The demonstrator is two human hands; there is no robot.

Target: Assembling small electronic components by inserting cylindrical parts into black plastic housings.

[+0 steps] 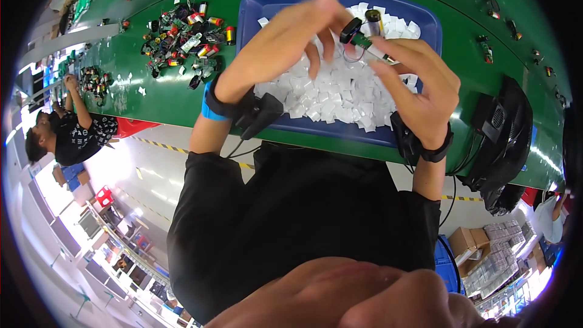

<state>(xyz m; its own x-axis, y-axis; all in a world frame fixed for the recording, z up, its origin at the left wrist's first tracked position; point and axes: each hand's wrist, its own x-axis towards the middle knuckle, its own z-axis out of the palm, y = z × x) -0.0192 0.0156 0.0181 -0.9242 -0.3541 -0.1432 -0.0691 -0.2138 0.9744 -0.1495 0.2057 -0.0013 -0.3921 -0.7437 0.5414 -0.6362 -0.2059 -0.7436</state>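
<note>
Above the blue tray (435, 30), my right hand (425, 82) pinches a small green circuit board (362, 41) between thumb and fingers. A black round part (350, 30) sits at the board's left end, and thin wires loop beneath it. Just behind the board is a dark cylindrical cell (374, 23) with a yellowish band; whether it is joined to the board I cannot tell. My left hand (297, 33), slightly blurred, hovers beside the black part with its fingers apart and nothing visible in them. Many small white square pieces (334, 94) fill the tray.
Left of the tray lies a heap of small circuit assemblies with cells (188, 39) on the green table (176, 97). A black bag (516, 127) and a black box-shaped device (487, 115) rest at the right. Another person (73, 130) works at the far left.
</note>
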